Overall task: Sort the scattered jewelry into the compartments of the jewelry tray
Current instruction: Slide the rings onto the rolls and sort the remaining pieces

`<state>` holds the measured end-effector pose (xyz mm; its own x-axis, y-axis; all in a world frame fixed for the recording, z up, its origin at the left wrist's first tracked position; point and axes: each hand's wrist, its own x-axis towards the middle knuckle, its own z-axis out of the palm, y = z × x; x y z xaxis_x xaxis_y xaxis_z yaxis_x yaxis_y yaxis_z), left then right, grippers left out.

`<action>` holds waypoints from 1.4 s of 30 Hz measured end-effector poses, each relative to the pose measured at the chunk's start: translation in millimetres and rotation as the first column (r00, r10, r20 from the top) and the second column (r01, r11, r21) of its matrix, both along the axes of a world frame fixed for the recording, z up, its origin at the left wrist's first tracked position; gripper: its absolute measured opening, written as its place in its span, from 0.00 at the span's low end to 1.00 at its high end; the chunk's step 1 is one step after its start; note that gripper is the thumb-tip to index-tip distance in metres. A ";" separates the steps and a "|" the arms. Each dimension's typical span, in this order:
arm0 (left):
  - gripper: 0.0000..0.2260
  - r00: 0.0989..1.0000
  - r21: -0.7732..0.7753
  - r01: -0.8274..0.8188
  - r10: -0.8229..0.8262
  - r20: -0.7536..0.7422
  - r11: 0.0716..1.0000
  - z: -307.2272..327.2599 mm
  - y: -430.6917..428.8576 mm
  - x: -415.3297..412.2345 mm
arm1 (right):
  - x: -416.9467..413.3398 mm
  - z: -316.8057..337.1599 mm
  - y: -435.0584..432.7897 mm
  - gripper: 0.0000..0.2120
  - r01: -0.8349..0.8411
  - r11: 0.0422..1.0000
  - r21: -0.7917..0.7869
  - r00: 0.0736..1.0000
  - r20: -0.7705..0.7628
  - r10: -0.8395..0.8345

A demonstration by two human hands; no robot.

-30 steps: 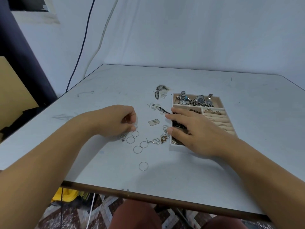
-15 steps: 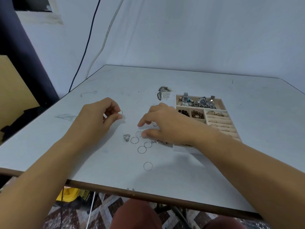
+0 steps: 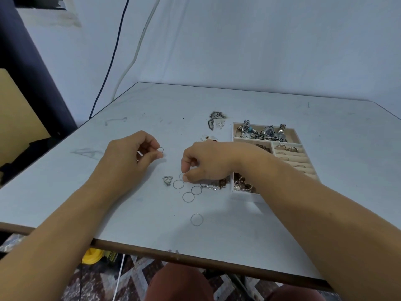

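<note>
Head view: hoops being gathered just left of the jewelry tray (image 3: 245, 195).
The left hand (image 3: 130, 158) is pinching one hoop (image 3: 161, 149) clear of the table (image 3: 141, 218); the right hand (image 3: 208, 161) is curling onto a second hoop (image 3: 181, 175), hold unclear. Thin wire may be slipping free or skidding among the loose hoops (image 3: 188, 197).

Ring (image 3: 161, 149) lifted by left hand (image 3: 128, 157), right hand (image 3: 208, 161) now pinching hoop (image 3: 181, 175)

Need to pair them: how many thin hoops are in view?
6. One hoop in the left hand; one at the right hand's fingertips; three just below; one alone nearer the table edge. Others may hide under that hand.
</note>
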<state>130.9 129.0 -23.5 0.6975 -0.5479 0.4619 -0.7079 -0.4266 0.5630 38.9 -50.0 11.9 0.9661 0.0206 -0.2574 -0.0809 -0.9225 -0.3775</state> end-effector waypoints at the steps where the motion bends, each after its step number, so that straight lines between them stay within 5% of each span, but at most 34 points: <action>1: 0.05 1.000 -0.005 -0.001 0.000 -0.013 1.000 0.1 -0.3 -0.6 | -2.0 -0.1 1.0 0.07 0.001 1.000 0.019 1.000 0.012 -0.001; 6: 0.05 0.997 -0.036 0.033 -0.035 -0.067 0.999 6.9 -7.3 -7.9 | -21.2 8.1 1.7 0.05 0.027 0.986 0.164 0.987 0.155 -0.052; 15: 0.02 0.940 0.020 0.341 -0.341 -0.036 0.940 36.2 -64.7 -54.2 | -119.9 36.7 -91.3 0.05 0.258 0.965 0.051 0.794 0.557 -0.242; 22: 0.02 0.836 0.100 0.546 -0.549 0.002 0.832 36.1 -126.8 -98.1 | -177.7 2.5 -129.4 0.06 0.397 0.918 0.026 0.694 0.646 -0.318; 28: 0.02 0.790 0.175 0.587 -0.606 0.089 0.791 31.7 -148.8 -113.2 | -187.1 -20.4 -133.5 0.06 0.356 0.931 0.078 0.615 0.731 -0.297; 42: 0.07 0.726 0.305 0.633 -0.683 0.086 0.712 25.8 -159.4 -115.0 | -185.5 -22.4 -129.4 0.05 0.309 0.943 0.120 0.628 0.719 -0.297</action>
<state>15.9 -30.3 2.2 0.0348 -0.9429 0.3314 -0.9354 0.0860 0.3429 -146.6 -179.4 -10.5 0.7968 -0.3055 0.5213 -0.0663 -0.9018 -0.4271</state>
